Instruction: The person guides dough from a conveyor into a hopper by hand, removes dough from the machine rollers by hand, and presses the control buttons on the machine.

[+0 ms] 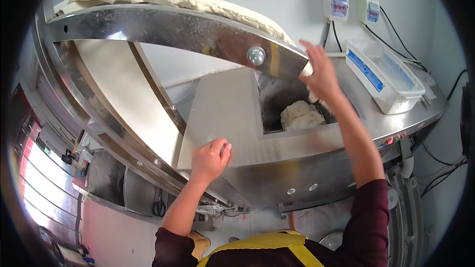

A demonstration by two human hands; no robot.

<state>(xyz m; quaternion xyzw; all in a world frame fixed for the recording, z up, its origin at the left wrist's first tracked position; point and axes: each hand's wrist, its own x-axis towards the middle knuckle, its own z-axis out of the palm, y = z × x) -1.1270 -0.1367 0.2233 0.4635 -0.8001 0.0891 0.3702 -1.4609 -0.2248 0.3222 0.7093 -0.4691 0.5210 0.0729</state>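
Note:
A long strip of dough (198,4) lies along the top of the raised steel conveyor (173,22), behind its side rail. At the conveyor's lower right end, my right hand (324,76) is curled around the pale end of the dough, slightly blurred. Below it, a lump of dough (301,116) sits in the square steel hopper (277,94), and a bit of dough shows between hand and hopper. My left hand (210,160) is closed in a loose fist above the front edge of the steel machine top (222,104). No object shows in it.
A clear plastic tub (396,101) with blue strips stands on the machine's right side. Two switch boxes (335,5) with cables hang on the wall. Control buttons (393,139) line the front right edge. Scissors (159,207) hang at lower left, near a barred window.

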